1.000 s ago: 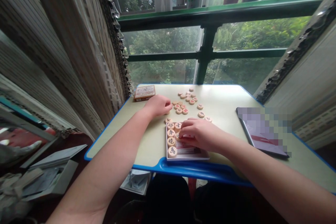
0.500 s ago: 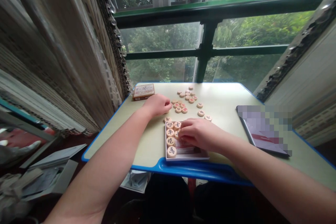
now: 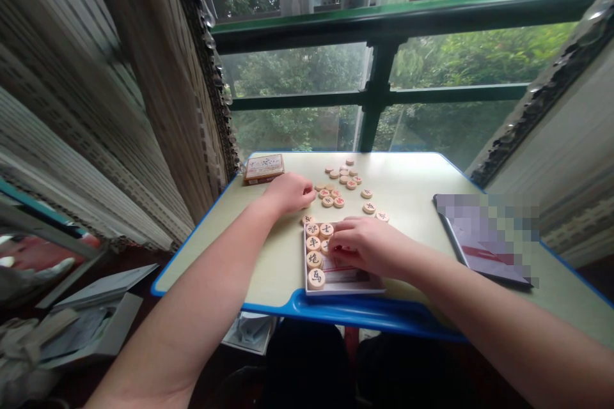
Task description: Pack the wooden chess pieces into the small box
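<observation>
A small white box (image 3: 345,285) lies at the near edge of a pale, blue-rimmed table (image 3: 412,185). Several round wooden chess pieces (image 3: 314,260) with black characters are lined up along its left side. My right hand (image 3: 367,246) rests over the box with fingers curled down on a piece that I cannot make out. My left hand (image 3: 289,193) is curled loosely on the table beside a loose cluster of wooden pieces (image 3: 341,182); what its fingers hold is hidden.
The box lid (image 3: 263,168) sits at the far left corner. A dark booklet (image 3: 484,239) lies on the right. A window with green frames is behind the table, bamboo blinds hang on the left, and papers lie on the floor at the left.
Both hands stay almost where they were. The view shifts slightly; my right hand's fingers move a little over the box.
</observation>
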`<state>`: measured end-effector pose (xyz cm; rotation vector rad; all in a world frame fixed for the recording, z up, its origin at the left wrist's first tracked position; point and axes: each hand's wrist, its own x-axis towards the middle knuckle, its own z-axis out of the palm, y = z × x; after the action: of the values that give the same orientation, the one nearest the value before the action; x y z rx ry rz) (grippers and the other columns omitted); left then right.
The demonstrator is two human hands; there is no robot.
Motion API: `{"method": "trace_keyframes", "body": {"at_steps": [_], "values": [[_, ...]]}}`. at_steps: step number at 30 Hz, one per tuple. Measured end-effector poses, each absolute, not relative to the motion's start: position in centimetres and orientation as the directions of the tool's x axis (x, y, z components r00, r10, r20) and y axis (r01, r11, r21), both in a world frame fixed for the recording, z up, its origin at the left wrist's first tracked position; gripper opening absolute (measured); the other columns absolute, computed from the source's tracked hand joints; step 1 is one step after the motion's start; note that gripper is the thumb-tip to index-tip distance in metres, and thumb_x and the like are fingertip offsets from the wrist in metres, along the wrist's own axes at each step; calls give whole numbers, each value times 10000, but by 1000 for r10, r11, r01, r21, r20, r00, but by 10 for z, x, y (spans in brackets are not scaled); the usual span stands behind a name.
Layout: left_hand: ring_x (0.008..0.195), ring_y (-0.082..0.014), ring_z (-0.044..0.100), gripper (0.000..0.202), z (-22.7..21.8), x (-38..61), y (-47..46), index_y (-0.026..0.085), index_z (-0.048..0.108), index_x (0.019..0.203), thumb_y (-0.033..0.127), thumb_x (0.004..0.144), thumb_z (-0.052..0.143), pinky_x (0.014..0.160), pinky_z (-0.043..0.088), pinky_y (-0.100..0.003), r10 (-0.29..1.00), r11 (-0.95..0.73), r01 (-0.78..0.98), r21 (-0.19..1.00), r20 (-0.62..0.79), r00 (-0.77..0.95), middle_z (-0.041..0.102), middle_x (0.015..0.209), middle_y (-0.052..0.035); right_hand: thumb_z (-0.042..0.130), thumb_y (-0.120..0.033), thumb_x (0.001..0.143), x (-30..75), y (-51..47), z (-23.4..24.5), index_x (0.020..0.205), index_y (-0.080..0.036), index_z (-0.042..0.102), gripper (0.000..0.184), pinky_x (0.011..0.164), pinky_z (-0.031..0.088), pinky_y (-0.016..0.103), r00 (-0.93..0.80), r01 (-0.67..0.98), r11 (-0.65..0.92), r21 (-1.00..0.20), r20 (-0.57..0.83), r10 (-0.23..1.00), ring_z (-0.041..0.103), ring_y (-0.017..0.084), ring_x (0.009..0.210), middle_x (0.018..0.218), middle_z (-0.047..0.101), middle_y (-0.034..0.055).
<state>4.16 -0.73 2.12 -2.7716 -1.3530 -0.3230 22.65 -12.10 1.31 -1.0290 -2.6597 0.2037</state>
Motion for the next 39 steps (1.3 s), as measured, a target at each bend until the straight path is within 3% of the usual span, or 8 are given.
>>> {"method": "trace_keyframes", "body": {"at_steps": [12,21,39], "values": [[571,-158,502,397,23,43,-8,152,704,691,401,815,420,537,284,-284,772,-621,783,44,210,600,682,693,-101,580,-174,810,226,-119,12,797,-182,684,104,631,402,239,-703,633,734,-248,215,678,557,140,710,787,648,41],[565,-149,498,388,26,43,-11,152,700,685,394,813,425,518,260,-282,774,-620,783,53,205,599,685,696,-93,548,-204,841,230,-114,10,884,-179,675,136,678,426,264,-550,714,659,-235,394,736,571,158,764,826,649,68],[572,-159,502,379,23,43,-8,151,706,691,393,800,435,540,277,-289,776,-620,781,72,204,597,677,686,-96,553,-241,856,225,-109,6,881,-169,694,160,678,423,256,-568,713,663,-227,367,737,581,161,768,833,667,75]]}}
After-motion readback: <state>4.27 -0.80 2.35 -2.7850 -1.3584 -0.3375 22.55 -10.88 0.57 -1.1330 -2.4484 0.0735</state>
